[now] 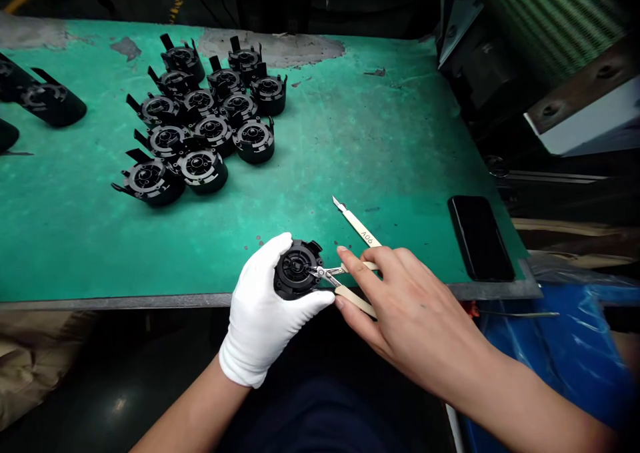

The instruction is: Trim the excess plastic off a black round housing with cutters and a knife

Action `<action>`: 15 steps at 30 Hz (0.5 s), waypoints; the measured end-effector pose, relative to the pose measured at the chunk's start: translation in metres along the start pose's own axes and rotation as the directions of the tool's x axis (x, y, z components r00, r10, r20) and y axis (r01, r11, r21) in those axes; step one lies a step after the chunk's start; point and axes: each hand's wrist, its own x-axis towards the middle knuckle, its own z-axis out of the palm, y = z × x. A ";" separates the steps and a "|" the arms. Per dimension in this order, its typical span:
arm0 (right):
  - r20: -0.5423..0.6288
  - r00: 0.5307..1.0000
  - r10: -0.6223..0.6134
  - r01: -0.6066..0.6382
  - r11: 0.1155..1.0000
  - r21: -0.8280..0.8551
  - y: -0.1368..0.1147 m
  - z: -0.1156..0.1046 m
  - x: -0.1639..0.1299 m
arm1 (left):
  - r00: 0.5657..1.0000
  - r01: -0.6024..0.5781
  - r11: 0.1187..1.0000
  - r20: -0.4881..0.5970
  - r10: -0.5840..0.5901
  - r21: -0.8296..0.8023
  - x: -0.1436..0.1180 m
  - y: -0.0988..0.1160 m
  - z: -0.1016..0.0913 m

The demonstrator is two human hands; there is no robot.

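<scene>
Left hand (pixel 260 313), gloved, grips a round black part (pixel 296 269) right at the near edge of the green surface (pixel 350 139). Right hand (pixel 400 306) pinches small cutters (pixel 334 281) on it. Scalpel (pixel 356 223) just beside, phone (pixel 479 237) by the right edge, lots of open mat between.

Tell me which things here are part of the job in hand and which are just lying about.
In use: left hand, gloved, holding a black part; right hand working nippers at it; batch of like parts on the mat.
Lying about: knife, phone, blue bag.
</scene>
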 end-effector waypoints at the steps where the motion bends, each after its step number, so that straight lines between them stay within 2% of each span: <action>1: 0.000 1.000 0.001 -0.001 1.000 -0.004 0.000 0.000 0.000 | 1.000 0.003 1.000 -0.001 -0.003 0.001 0.000 0.000 0.000; 7: 0.030 1.000 0.000 0.003 0.996 -0.087 -0.003 -0.005 0.005 | 1.000 -0.013 1.000 -0.018 0.014 0.016 0.000 0.001 0.001; 15: 0.044 0.997 -0.066 0.073 0.980 -0.183 0.005 -0.009 0.014 | 0.999 -0.028 1.000 -0.029 0.028 -0.007 0.001 -0.001 0.002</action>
